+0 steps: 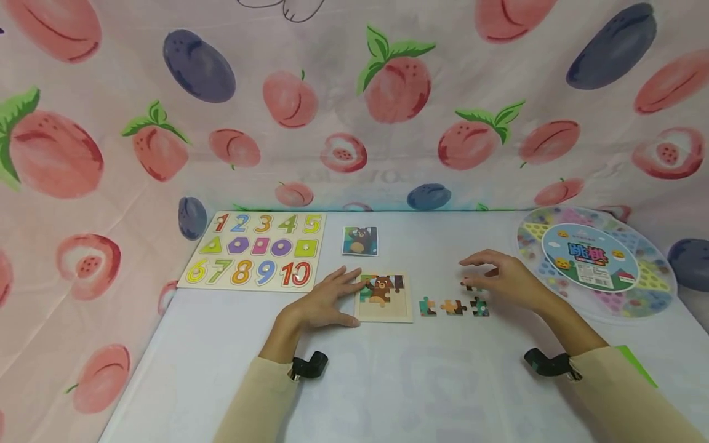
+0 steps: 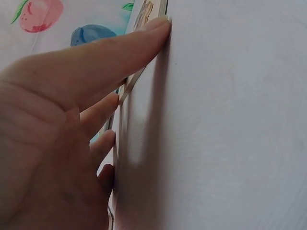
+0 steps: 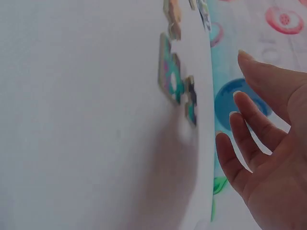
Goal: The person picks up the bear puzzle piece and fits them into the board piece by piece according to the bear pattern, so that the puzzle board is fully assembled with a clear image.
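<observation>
A square wooden jigsaw board (image 1: 396, 312) with a bear picture in its upper left part lies on the table; bare wood shows below and at the right. My left hand (image 1: 321, 301) rests at its left side, fingers on the top left corner and thumb at the lower left. Right of the board lie a teal jigsaw piece (image 1: 427, 307), an orange-brown one (image 1: 453, 307) and a dark green one (image 1: 479, 307). Over another piece (image 3: 192, 101) behind them hovers my right hand (image 1: 509, 280); its fingers are spread and hold nothing in the right wrist view.
A small bear picture card (image 1: 360, 240) lies behind the board. To the left is a number-and-shape peg board (image 1: 252, 252). A round Chinese checkers set (image 1: 595, 261) sits at the right, behind the right forearm. A green sheet edge (image 1: 637, 366) shows by the right sleeve.
</observation>
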The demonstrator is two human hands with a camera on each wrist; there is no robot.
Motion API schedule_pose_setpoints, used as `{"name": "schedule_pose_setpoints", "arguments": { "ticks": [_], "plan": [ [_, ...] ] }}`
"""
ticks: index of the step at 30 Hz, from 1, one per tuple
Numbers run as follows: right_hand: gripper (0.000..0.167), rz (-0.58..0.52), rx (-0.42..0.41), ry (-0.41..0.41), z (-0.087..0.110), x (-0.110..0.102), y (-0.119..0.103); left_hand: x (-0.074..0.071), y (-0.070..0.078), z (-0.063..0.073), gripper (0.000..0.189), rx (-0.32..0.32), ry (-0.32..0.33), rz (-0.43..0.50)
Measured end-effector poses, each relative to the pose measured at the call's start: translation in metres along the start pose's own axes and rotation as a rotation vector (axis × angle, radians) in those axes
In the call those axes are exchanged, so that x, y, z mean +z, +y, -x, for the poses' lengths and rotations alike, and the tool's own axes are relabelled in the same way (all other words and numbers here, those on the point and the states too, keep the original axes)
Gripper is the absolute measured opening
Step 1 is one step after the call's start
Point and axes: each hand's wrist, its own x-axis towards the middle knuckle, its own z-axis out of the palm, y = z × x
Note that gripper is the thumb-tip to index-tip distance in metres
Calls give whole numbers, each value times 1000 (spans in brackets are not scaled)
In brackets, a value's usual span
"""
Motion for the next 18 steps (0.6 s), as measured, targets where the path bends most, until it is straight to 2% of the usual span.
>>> {"name": "schedule_pose_setpoints", "arguments": {
  "ticks": [9,18],
  "plan": [
    [43,-2,61,-47,6,3,20,2,-2,1,83,-19,8,24],
    [39,75,39,-23,5,5,29,2,-2,-1,83,-14,14,15]
  ]
}}
